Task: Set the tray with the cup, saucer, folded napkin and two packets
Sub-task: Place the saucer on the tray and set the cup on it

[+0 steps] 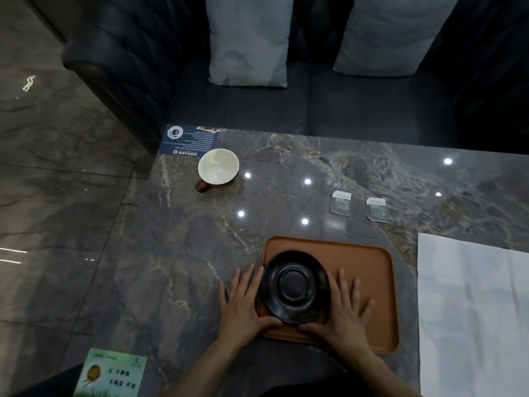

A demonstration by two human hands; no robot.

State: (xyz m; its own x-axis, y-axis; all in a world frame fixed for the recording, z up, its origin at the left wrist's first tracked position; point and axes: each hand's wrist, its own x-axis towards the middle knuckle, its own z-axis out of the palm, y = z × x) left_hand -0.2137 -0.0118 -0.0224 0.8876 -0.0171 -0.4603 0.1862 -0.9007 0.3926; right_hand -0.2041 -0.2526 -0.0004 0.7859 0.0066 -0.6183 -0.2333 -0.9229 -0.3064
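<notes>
A black saucer [294, 286] rests on the left part of the brown wooden tray [366, 270], slightly over its left edge. My left hand [243, 305] and my right hand [343, 308] flank the saucer, fingers spread flat, thumbs touching its near rim. A cup [218, 167] with a white inside and brown handle stands far left on the table. Two small pale packets, one [340, 203] left of the other [377, 209], lie beyond the tray. A white napkin [472, 305] lies unfolded at the right.
The dark marble table [186, 267] ends at the left, with glossy floor beyond. A blue card [189, 138] lies at the far left corner and a green card [111, 373] at the near left. A dark sofa with two pale cushions stands behind.
</notes>
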